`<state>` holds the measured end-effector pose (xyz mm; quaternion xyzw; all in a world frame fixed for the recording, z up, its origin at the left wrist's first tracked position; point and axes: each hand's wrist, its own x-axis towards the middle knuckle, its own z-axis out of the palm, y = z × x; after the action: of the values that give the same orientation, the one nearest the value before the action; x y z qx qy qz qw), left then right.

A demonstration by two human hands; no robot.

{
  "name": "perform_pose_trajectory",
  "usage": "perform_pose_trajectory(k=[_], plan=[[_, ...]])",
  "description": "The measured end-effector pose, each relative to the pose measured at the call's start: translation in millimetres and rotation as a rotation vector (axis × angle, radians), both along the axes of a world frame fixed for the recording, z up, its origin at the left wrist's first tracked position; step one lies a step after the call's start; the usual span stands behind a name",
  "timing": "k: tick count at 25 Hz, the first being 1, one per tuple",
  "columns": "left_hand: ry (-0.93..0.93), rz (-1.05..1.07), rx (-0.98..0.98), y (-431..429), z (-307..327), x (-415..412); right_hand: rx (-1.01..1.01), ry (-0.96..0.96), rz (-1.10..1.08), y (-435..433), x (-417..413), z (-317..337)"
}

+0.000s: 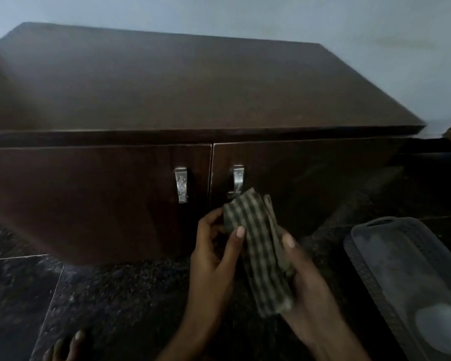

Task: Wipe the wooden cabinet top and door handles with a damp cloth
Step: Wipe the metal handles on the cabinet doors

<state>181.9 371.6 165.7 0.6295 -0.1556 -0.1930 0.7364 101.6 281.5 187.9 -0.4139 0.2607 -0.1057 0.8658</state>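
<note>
A low dark wooden cabinet fills the view; its flat top is bare. Two doors meet at the middle, each with a metal handle: the left handle and the right handle. A folded checked cloth is held in front of the right door, its upper end just below the right handle. My left hand pinches the cloth's left edge with thumb on top. My right hand supports it from the right and beneath.
A grey plastic basket lies on the dark speckled stone floor at the right. Toes of a foot show at the bottom left. A pale wall stands behind the cabinet.
</note>
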Motion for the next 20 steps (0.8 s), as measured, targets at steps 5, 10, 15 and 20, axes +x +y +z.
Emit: perform_pose_trajectory(k=[5,10,15,20], plan=[[-0.052,-0.018,-0.011,-2,-28,9,-0.475,0.028,-0.181,5,29,-24],[-0.194,0.119,-0.032,-19,-8,20,-0.667,-0.048,-0.328,-1,54,-19],[-0.325,0.242,0.021,-29,5,31,-0.703,-0.121,-0.412,-6,75,-9],[-0.305,0.302,0.048,-37,7,39,-0.720,-0.032,-0.414,-8,86,-1]])
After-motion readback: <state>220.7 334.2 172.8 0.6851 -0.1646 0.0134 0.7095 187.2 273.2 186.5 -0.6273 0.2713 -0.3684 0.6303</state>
